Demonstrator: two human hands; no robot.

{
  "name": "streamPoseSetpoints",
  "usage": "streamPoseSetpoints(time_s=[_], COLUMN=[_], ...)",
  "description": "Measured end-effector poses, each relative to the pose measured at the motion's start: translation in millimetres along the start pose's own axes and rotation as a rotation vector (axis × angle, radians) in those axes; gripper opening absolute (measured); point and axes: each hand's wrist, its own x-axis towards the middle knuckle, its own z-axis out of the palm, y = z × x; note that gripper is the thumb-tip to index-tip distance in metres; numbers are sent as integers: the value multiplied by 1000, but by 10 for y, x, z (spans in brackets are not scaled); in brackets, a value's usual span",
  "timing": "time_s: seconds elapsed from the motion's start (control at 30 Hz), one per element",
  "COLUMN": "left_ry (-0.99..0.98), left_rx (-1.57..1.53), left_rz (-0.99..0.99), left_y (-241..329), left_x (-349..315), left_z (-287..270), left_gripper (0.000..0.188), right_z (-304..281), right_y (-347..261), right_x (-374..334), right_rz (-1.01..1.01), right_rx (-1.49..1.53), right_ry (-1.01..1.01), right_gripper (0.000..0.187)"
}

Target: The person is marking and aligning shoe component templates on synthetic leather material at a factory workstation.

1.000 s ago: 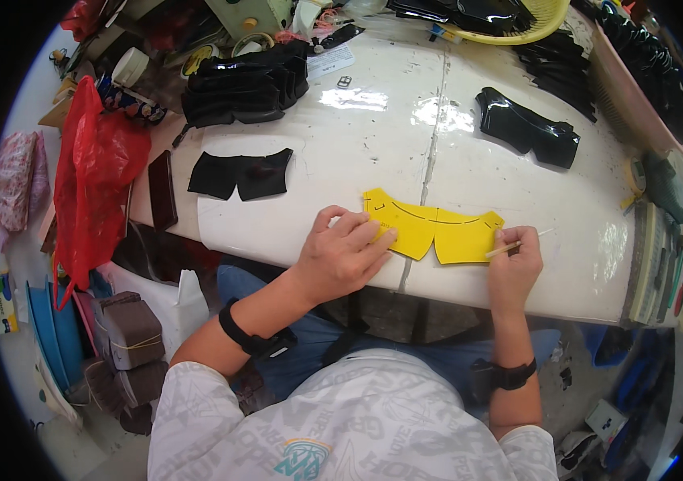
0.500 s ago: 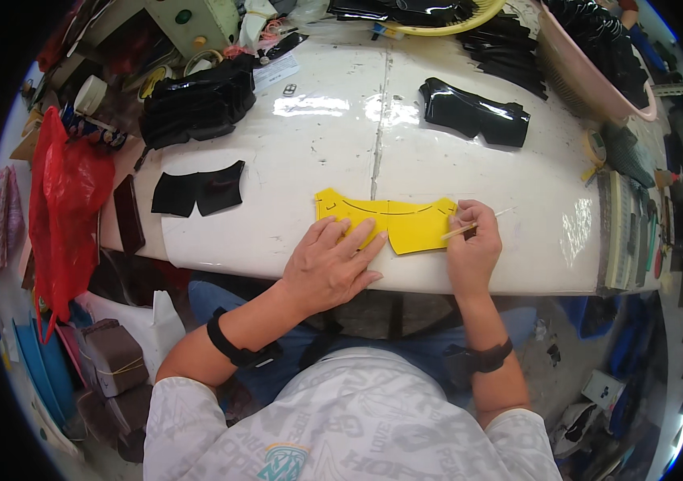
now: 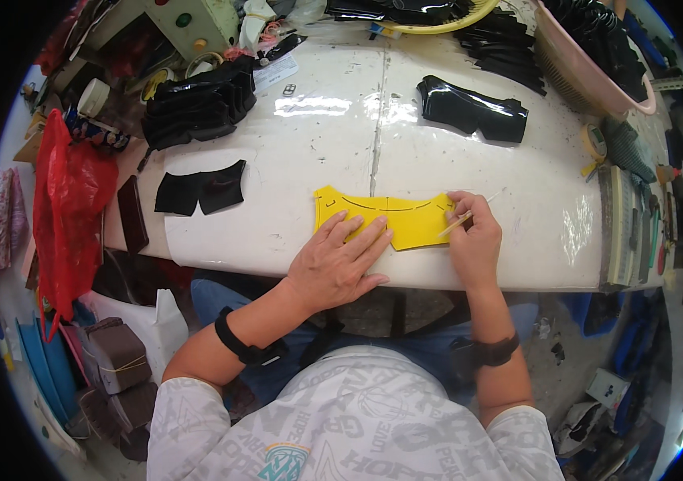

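Observation:
A yellow pattern template (image 3: 417,220) with curved slots and a notch in its lower edge lies flat near the front of the white table. My left hand (image 3: 341,260) presses on its left half, fingers stretched out and spread. At the template's right end, my right hand (image 3: 476,240) is closed round a thin, pale, pen-like stick (image 3: 455,225), with fingertips against the template's upper right corner. Whether anything lies under the template is hidden. Left of my hands rests a black notched piece (image 3: 201,189); farther off on the right is a glossy black piece (image 3: 474,112).
Stacked black pieces (image 3: 197,103) stand at the back left, beside a red plastic bag (image 3: 77,216) and a dark phone-like slab (image 3: 133,215). A pink basket (image 3: 590,80) and a yellow basket (image 3: 437,29) hold black pieces at the back. Tools line the right edge.
My right hand has moved slightly up along the template's right end, and the stick has tilted a little. My left hand stays pressed on the template.

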Motion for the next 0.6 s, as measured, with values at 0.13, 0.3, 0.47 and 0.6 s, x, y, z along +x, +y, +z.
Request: streamPoseSetpoints(time_s=[0.13,0.3,0.47,0.6], left_ry=[1,2,13,10], left_rx=[-9,-29,-25,-36], left_rz=[-2,-9,-10,-22], left_y=[0,-1,5,3], left_x=[6,17,7,6], left_z=[-16,-28,7,-14], left_gripper=[61,63,62,61], right_z=[23,39,58,71], right_y=[31,57,69,64], right_x=[-16,-29,-44,-49], right_rz=[-26,-45,-130,-133], right_rx=[4,-42,-98,-126], right_ry=[13,15,55,63], right_gripper=[22,24,23,22])
